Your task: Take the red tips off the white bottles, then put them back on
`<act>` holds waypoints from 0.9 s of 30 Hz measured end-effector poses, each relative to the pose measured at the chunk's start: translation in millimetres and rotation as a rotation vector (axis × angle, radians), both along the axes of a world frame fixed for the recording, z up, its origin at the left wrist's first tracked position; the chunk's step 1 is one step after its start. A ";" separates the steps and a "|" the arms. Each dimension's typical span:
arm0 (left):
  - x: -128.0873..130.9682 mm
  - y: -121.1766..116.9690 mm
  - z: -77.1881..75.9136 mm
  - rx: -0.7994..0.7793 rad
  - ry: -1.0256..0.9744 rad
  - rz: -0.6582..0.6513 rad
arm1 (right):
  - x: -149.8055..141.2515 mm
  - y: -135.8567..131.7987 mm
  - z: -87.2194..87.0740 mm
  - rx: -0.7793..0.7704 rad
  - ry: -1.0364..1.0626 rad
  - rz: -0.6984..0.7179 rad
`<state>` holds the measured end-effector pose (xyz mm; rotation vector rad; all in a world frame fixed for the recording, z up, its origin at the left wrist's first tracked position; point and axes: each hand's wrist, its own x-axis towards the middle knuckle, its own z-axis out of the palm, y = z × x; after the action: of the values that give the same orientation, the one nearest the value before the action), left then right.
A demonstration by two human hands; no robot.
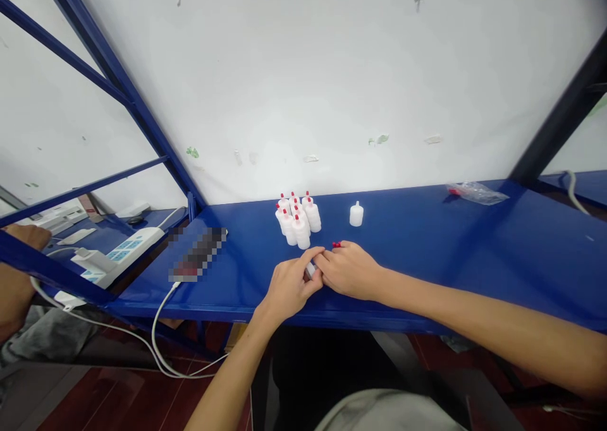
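My left hand (289,282) is closed around a small white squeeze bottle (310,269), only partly visible between thumb and fingers. Against its right end press the bent fingers of my right hand (348,271); whatever they pinch is hidden. Small red caps (336,244) lie on the table just beyond my right hand. Behind my left hand several white bottles with red tips (300,229) stand upright in a tight cluster. One uncapped white bottle (356,214) stands apart, to the right of the cluster.
On the blue table (408,229), a clear plastic bag (477,193) with something red lies at the back right. A dark device (199,254) with a white cable lies left. Farther left are a power strip (126,254), blue rack posts and another person's arm (14,285).
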<state>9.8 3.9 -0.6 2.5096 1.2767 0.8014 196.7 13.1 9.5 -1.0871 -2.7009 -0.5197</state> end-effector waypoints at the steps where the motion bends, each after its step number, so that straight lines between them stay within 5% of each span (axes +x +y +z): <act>1: -0.5 -0.4 -0.3 0.037 -0.004 0.019 | 2.4 1.7 2.6 -0.005 0.009 -0.053; 5: -1.5 -3.1 3.1 0.114 -0.095 0.085 | 22.5 16.8 14.9 -0.035 0.083 -0.196; 13: 2.2 -1.8 4.7 0.030 -0.136 0.063 | 64.3 53.0 11.9 -0.229 0.381 -0.161; 27: 3.0 -0.4 4.1 -0.018 -0.215 0.062 | 60.1 54.3 22.4 -0.785 0.546 -0.199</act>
<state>12.8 3.5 3.5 2.3052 1.2871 1.0366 256.8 67.3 31.9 -1.3982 -2.3076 0.7854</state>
